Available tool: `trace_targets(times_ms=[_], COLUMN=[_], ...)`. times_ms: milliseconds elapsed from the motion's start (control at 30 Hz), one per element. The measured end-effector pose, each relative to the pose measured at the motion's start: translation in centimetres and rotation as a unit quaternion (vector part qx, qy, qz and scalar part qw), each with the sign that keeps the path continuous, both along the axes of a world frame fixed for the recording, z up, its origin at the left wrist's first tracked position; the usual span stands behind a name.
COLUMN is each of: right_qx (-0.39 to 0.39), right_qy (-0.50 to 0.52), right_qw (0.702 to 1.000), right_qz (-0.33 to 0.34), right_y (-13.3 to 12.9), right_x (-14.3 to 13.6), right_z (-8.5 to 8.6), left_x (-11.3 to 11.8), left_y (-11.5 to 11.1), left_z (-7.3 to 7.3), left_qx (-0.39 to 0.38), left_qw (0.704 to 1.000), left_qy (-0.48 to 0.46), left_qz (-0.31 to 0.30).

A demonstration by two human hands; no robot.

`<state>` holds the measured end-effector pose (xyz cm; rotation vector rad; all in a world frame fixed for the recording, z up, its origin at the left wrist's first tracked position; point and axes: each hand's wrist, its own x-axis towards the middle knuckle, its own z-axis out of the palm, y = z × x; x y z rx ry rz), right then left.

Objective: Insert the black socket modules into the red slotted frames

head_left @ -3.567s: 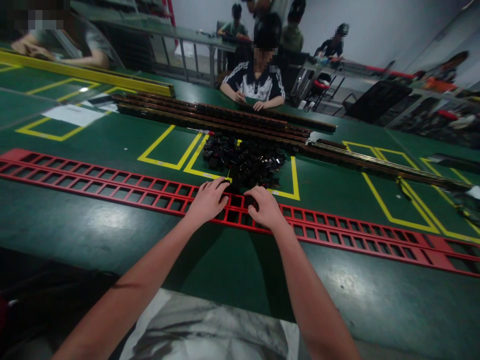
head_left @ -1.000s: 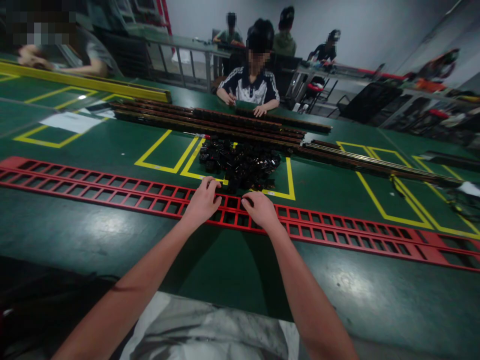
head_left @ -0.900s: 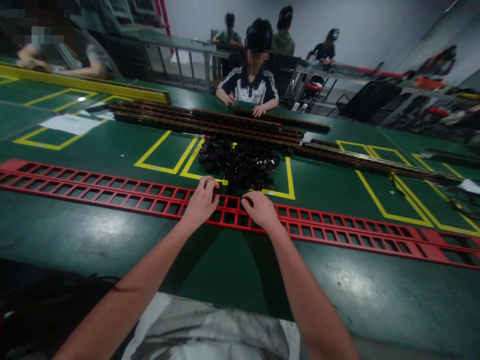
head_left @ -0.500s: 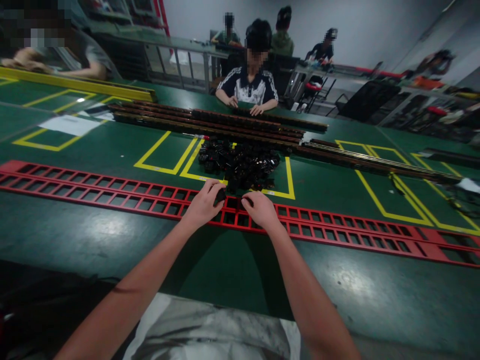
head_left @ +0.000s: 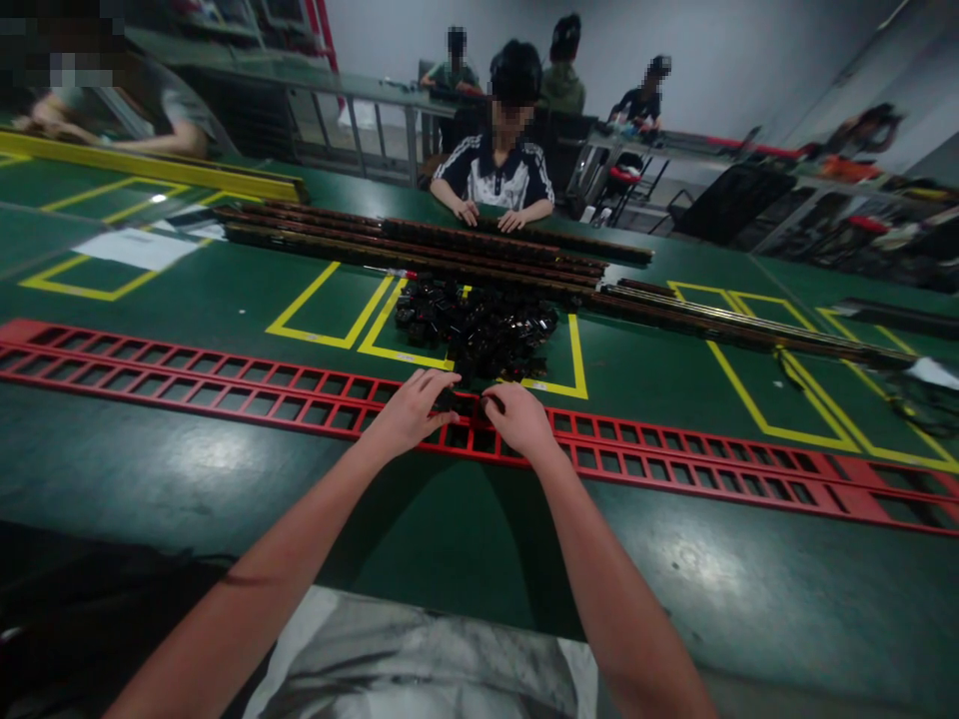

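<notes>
Over the middle of a long red ladder-like frame (head_left: 300, 394), my left hand (head_left: 409, 409) has its thumb and fingers around a small black part (head_left: 448, 401). The part's shape is hard to make out against the dark background. My right hand (head_left: 518, 417) is curled on the right side, thumb and forefinger pinched at a dark bit whose kind is hidden. A narrow gap lies between the two hands. Just beyond the fingertips is a heap of small black parts (head_left: 479, 325), close to the frame.
Behind the heap lie long dark rails (head_left: 420, 245), with a red-handled screwdriver (head_left: 401, 273) beside them. White paper (head_left: 139, 248) and a yellow beam (head_left: 165, 170) are at left. A co-worker (head_left: 498, 170) sits opposite. Yellow tape (head_left: 580, 355) marks the green table (head_left: 247, 479).
My left hand has shifted slightly right, its fingers stretching out more, and the black part is now less exposed. My right hand stays nearly in place.
</notes>
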<state>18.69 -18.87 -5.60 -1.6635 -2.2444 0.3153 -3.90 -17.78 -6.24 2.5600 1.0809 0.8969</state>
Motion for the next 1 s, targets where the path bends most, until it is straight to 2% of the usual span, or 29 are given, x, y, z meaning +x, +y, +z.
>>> trace_targets(times_ms=[300, 600, 800, 1000], right_qx=[0.002, 0.005, 0.001, 0.000], right_qy=[-0.003, 0.001, -0.007, -0.005], right_qw=[1.000, 1.000, 1.000, 1.000], right_qz=[0.001, -0.003, -0.004, -0.003], right_y=[0.0, -0.1, 0.1, 0.0], right_x=[-0.1, -0.1, 0.0, 0.0], right_z=[0.1, 0.0, -0.1, -0.1], left_x=[0.2, 0.1, -0.1, 0.1], left_y=[-0.5, 0.1, -0.2, -0.2], left_z=[0.8, -0.3, 0.0, -0.1], left_qx=[-0.021, -0.032, -0.016, -0.048], left_qw=[1.000, 0.999, 0.997, 0.997], left_qy=[-0.008, -0.024, -0.069, -0.038], left_qz=[-0.007, 0.014, 0.000, -0.039])
